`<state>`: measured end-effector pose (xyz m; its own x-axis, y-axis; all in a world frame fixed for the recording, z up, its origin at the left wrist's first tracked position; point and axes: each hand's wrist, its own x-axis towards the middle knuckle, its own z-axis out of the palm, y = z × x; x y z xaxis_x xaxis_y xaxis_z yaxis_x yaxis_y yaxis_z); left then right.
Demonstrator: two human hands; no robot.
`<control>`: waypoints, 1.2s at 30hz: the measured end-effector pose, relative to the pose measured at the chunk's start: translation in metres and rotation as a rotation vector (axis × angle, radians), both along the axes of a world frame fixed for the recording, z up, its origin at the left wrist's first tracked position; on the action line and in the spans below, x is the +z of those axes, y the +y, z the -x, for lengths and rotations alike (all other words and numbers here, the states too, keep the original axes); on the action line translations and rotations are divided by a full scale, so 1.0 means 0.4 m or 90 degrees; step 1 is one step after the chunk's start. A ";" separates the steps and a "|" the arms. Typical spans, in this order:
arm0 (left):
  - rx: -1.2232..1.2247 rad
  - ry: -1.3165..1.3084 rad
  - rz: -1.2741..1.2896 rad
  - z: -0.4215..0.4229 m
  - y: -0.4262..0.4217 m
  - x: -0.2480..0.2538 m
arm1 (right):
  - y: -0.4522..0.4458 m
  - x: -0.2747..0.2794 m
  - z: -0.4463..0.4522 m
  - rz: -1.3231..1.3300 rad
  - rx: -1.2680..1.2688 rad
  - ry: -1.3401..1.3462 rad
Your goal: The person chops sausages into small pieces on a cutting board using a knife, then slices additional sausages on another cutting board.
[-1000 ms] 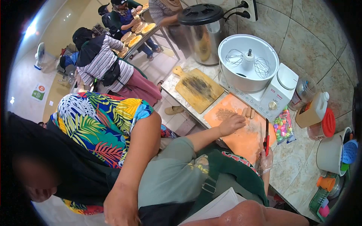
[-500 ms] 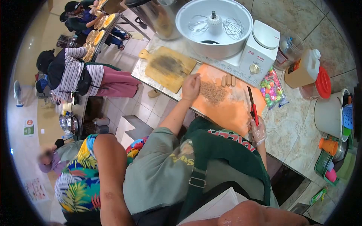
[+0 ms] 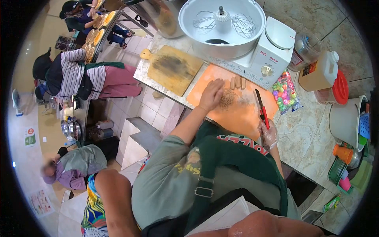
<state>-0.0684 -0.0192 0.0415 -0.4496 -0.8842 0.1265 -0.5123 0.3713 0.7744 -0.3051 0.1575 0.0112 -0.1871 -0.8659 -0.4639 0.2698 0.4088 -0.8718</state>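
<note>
On an orange cutting board (image 3: 239, 120) lies a pile of small chopped brown pieces (image 3: 226, 102), with several sausage lengths (image 3: 237, 82) beyond them. My left hand (image 3: 213, 94), bare, is laid at the left edge of the pile with its fingers stretched out, partly covering the pieces. In a clear plastic glove, my right hand (image 3: 270, 133) grips the red handle of a knife (image 3: 263, 112) at the board's right side. Its dark blade points away from me, raised near the sausages and apart from them.
A white stand mixer (image 3: 272, 55) with a whisk bowl (image 3: 223, 47) stands behind the board. To the left lies a wooden board (image 3: 173, 71). Bagged colourful sweets (image 3: 286, 93), a jug (image 3: 319, 73) and a large pot (image 3: 347, 122) are at the right. People (image 3: 71, 75) work at the left.
My left hand has moved right onto the chopped pieces, and its fingers have straightened from a curled pose. The pile looks more gathered. My right hand keeps the knife in nearly the same place.
</note>
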 end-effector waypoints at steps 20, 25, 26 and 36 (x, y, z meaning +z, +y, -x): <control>0.003 -0.198 -0.085 0.151 -0.077 0.019 | -0.023 -0.037 0.026 0.072 0.060 0.010; -0.009 -0.193 -0.098 0.146 -0.085 0.032 | -0.032 -0.009 0.024 0.069 0.053 -0.036; -0.016 -0.201 -0.121 0.145 -0.087 0.027 | -0.033 -0.008 0.022 0.077 0.058 -0.037; 0.113 -0.025 -0.172 0.127 -0.084 0.031 | -0.037 -0.004 0.018 0.020 0.017 -0.062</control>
